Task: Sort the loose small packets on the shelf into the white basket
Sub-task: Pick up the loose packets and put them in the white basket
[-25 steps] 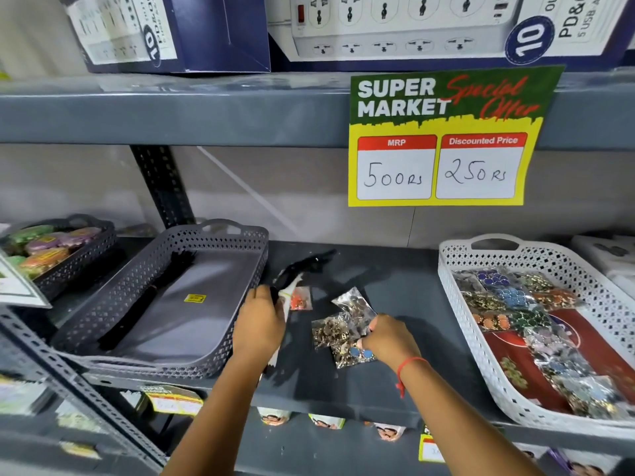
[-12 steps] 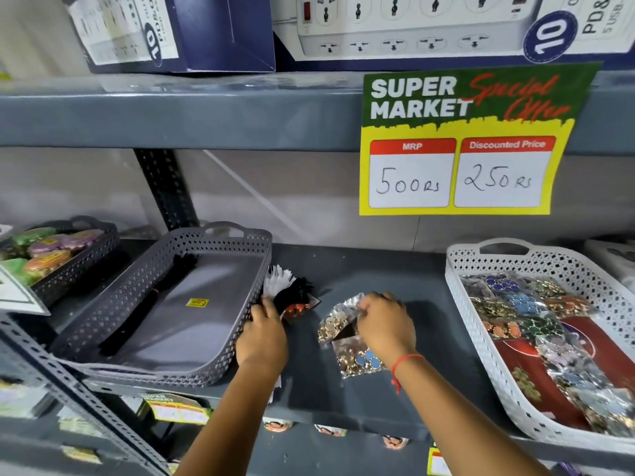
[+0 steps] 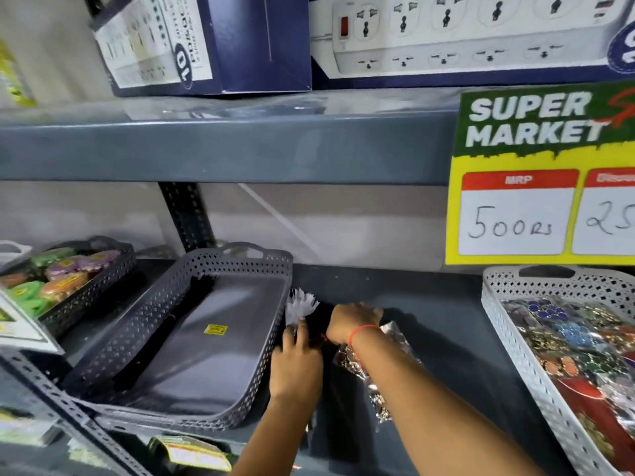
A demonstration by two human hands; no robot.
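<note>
Several clear small packets (image 3: pixel 372 383) of shiny beads lie bunched on the grey shelf (image 3: pixel 446 338), partly under my right wrist. My right hand (image 3: pixel 352 321) is curled down over their top end and reaches left, next to a black and white fringed bundle (image 3: pixel 301 304). My left hand (image 3: pixel 295 367) grips that bundle from below, beside the grey basket. A bit of red shows between the two hands. The white basket (image 3: pixel 494 304) stands at the right, with several bead packets in it.
A grey perforated basket (image 3: pixel 165 321) sits left of my hands with a dark strip inside. Farther left a dark basket (image 3: pixel 113 266) holds colourful round items. A price sign (image 3: pixel 536 201) hangs from the upper shelf, which carries power strip boxes.
The view has swung left and closer. My right hand has moved left across the packets to meet the left hand at the fringed bundle. The left hand has stayed on the bundle.
</note>
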